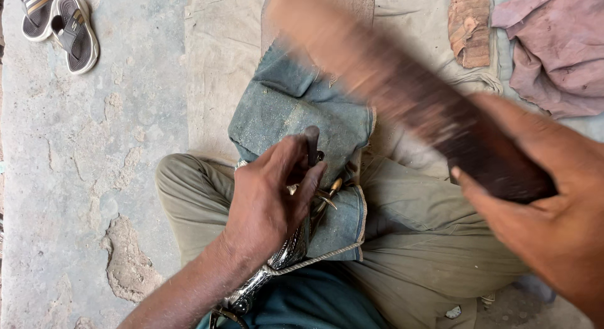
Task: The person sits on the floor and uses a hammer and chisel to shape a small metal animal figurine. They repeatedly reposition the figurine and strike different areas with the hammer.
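My left hand (270,197) is closed around a small dark metal tool (312,143) whose tip stands on folded blue denim cloth (296,109) over my lap. Under that hand lies a shiny embossed silver piece (286,256) running down toward my waist. My right hand (541,209) grips the near end of a long dark wooden block (402,90), which is raised and blurred with motion, slanting up and left over the cloth.
I sit cross-legged in olive trousers (415,241) on a pale cloth mat (220,58) over cracked concrete floor (88,178). Two sandals (60,21) lie at the top left. A brick piece (470,27) and a pinkish rag (553,46) lie at the top right.
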